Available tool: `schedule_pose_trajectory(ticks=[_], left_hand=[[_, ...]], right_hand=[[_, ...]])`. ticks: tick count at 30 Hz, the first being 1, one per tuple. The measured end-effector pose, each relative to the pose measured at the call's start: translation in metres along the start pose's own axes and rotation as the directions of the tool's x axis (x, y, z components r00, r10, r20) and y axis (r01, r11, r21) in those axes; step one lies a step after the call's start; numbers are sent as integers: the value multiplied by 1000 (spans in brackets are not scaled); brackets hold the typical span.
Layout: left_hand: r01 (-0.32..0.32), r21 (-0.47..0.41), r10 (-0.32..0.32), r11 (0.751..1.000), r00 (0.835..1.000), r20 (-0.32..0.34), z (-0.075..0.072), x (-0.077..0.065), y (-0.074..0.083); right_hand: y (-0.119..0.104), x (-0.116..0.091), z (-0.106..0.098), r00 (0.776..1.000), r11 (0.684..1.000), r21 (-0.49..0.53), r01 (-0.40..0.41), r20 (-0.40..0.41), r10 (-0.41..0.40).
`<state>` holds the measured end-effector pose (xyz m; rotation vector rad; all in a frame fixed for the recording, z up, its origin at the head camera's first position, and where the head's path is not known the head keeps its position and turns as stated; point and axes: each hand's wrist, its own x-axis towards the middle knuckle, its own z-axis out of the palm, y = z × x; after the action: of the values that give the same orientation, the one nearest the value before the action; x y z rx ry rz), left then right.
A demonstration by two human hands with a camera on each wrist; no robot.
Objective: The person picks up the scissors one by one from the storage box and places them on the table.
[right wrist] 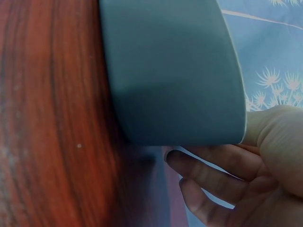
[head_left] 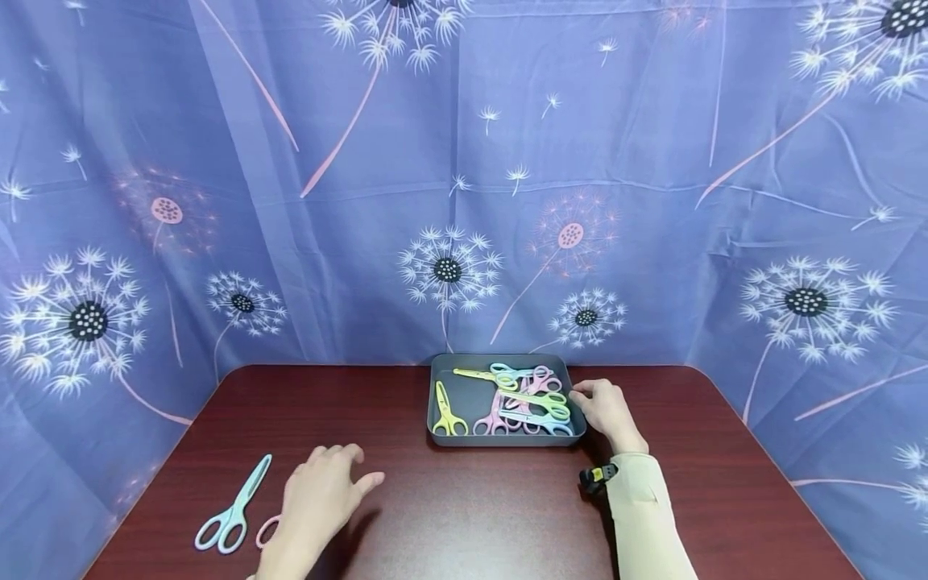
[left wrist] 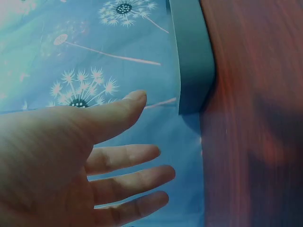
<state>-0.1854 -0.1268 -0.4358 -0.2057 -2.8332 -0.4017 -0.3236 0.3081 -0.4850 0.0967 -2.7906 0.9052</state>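
A dark grey tray (head_left: 500,441) stands at the back of the table and holds several pairs of scissors in yellow, pink, green and blue. At its right end my right hand (head_left: 605,411) pinches the wall; in the right wrist view the thumb goes behind the rim and the curled fingers (right wrist: 208,175) lie along the outside. My left hand (head_left: 322,495) hovers over the table's left part, fingers spread and holding nothing. Beside it lie light blue scissors (head_left: 234,512). Pink scissors (head_left: 265,530) lie mostly hidden under that hand.
The dark red wooden table (head_left: 493,515) has rounded back corners. Blue cloth (head_left: 348,266) with dandelion prints hangs close behind the tray and along both sides. A black wrist device with a yellow mark (head_left: 598,477) sits by my right sleeve.
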Motion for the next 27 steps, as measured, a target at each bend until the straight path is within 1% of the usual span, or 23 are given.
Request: schedule_pose_trajectory(ticks=[2,4,7,11,17,22,27], left_hand=[[-19,-23,19,1000,1000,-19,7,6,8],[-36,-48,35,998,999,-22,14,14,15],[-38,-74,39,996,999,5,23,25,25],[-33,-105,38,994,999,39,31,39,35],[-49,-154,57,987,997,51,38,60,50],[-44,-199,58,979,996,66,44,71,60],[-48,-226,68,973,994,81,51,77,66]], right_hand=[[0,-2,1,1000,1000,0,-6,11,6],[0,-5,1,1000,1000,-1,-16,17,16],[-1,-6,1,1000,1000,-1,-18,20,18],[-3,-2,0,1000,1000,0,3,8,-3],[-2,1,-1,1000,1000,-8,19,-23,-19],[-4,1,-2,1000,1000,-1,-3,-3,3],[-6,2,-1,1000,1000,-5,-16,26,16]])
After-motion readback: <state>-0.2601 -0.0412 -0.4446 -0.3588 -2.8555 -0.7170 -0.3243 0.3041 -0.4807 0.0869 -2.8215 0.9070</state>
